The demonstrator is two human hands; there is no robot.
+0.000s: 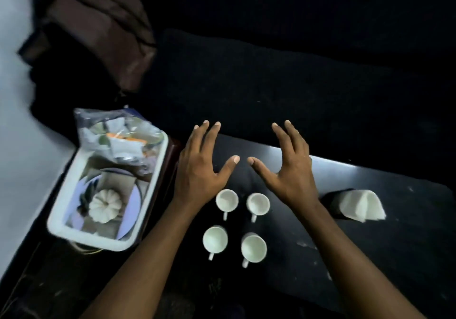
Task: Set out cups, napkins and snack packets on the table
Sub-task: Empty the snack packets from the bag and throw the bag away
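- Head view, looking down onto a dark table (370,232) with a glossy top, scuffed pale in spots.
- Left hand (199,170) raised over the table's far-left part, palm down, fingers spread wide, thumb pointing right; grasping nothing.
- Right hand (286,170) beside it, mirrored, fingers spread, thumb pointing left; likewise released and holding nothing. Thumb tips near each other, not touching.
- Four white cups standing upright on the table in a two-by-two block below the hands, all seemingly empty, handles pointing toward the wearer: far-left cup (227,200), far-right cup (258,204), near-left cup (215,239), near-right cup (253,247). Each apart from its neighbours.
- Stack of white napkins (362,205) lying on the table right of the cups, just beyond the right wrist, beside something dark that cannot be made out.
- White tub (61,210) sitting left of the table, off its edge, tilted in frame. Inside: a clear plastic bag (118,136) of packets at the far end, contents blurred, with orange and white showing through; a pale round plate (134,210) at the near end with a white ribbed pumpkin-shaped object (104,207) on it.
- Brown bag (98,30) at upper left against a pale wall; rest of the background too dark to read.
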